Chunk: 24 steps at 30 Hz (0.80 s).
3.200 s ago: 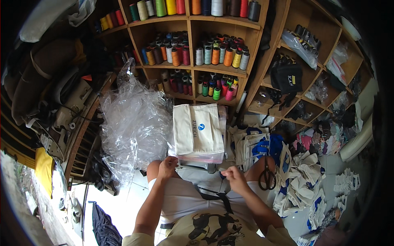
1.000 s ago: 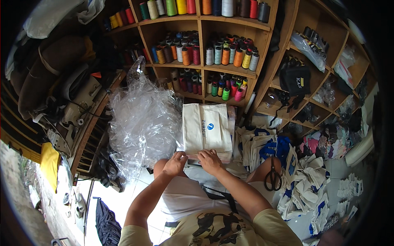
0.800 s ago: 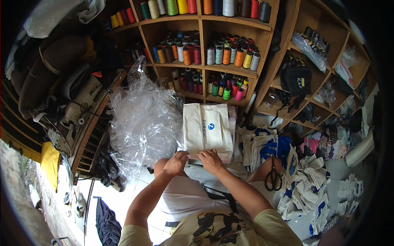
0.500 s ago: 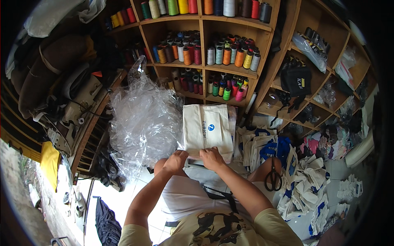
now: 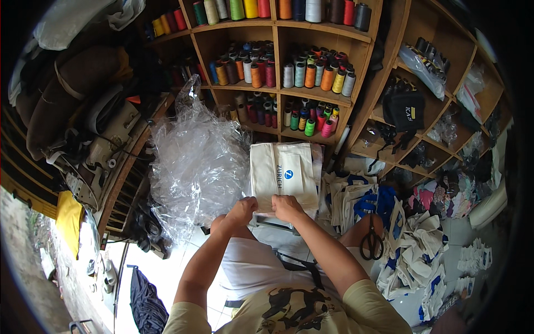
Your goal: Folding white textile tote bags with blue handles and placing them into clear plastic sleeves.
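Note:
A folded cream cloth bag, with a blue round emblem and dark lettering, lies flat in front of me on a stack edged with clear plastic. My left hand is closed at the bag's near left corner. Just right of it, my right hand is closed over the middle of the near edge. Both sets of fingers are bent downward and pinched, and what lies between them is too small to make out. Close on the left, a big heap of crumpled clear plastic bags reaches almost to my left hand.
Wooden shelves with thread spools stand ahead. Black scissors rest by my right knee. Cream and blue cloth pieces cover the floor at right. A sewing machine stands on a table at left.
Both hands have shifted slightly at the bag's near edge; the right one has drawn in, with its fingers more curled. The cloth bag stays flat in its place.

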Tool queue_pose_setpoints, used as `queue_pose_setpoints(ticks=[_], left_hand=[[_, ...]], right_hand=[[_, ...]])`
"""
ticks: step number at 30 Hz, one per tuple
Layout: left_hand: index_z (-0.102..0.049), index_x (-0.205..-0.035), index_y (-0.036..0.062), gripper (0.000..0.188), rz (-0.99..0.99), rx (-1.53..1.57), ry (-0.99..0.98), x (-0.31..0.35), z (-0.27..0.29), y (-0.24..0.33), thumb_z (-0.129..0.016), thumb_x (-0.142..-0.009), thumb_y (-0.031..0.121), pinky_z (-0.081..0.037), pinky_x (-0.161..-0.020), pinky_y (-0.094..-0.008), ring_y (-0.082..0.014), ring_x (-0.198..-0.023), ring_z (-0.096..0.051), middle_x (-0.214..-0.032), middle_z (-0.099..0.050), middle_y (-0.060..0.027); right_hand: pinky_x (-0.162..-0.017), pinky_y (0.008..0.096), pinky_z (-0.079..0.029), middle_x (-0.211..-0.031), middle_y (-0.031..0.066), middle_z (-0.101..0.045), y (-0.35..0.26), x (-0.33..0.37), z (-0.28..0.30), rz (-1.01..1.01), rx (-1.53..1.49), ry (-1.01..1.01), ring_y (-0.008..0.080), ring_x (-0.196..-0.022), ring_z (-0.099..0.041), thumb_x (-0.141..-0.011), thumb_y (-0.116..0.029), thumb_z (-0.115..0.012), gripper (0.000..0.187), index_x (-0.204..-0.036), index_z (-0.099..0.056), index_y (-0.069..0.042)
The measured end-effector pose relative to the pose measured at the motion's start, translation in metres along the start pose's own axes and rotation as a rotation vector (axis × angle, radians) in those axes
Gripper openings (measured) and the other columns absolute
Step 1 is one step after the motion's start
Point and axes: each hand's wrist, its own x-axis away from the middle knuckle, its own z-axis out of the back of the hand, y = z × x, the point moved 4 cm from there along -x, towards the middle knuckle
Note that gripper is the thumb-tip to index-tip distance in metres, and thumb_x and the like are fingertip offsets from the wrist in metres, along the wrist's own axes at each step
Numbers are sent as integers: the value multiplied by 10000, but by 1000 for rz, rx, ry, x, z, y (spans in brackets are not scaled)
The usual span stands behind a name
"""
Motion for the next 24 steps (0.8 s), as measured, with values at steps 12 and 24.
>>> queue_pose_setpoints(ticks=[12, 24], left_hand=[[-552, -947, 25, 73, -165, -124, 14, 18, 6, 13, -527, -880, 42, -488, -778, -466, -400, -884, -598, -916, -616, -176], [-597, -890, 13, 61, 31, -8, -33, 15, 7, 11, -561, -865, 55, -515, -750, -414, -378, -855, -639, -874, -663, -170]], right_hand=[[-727, 433, -481, -860, 103, -625, -2, 26, 0, 282, 31, 133, 333, -814, -633, -857, -106, -585, 48, -846, -558, -68], [-761, 446, -480, -792, 144, -656, 13, 16, -3, 217, -17, 211, 349, -826, -619, -833, -129, -631, 75, -808, -611, -61]])
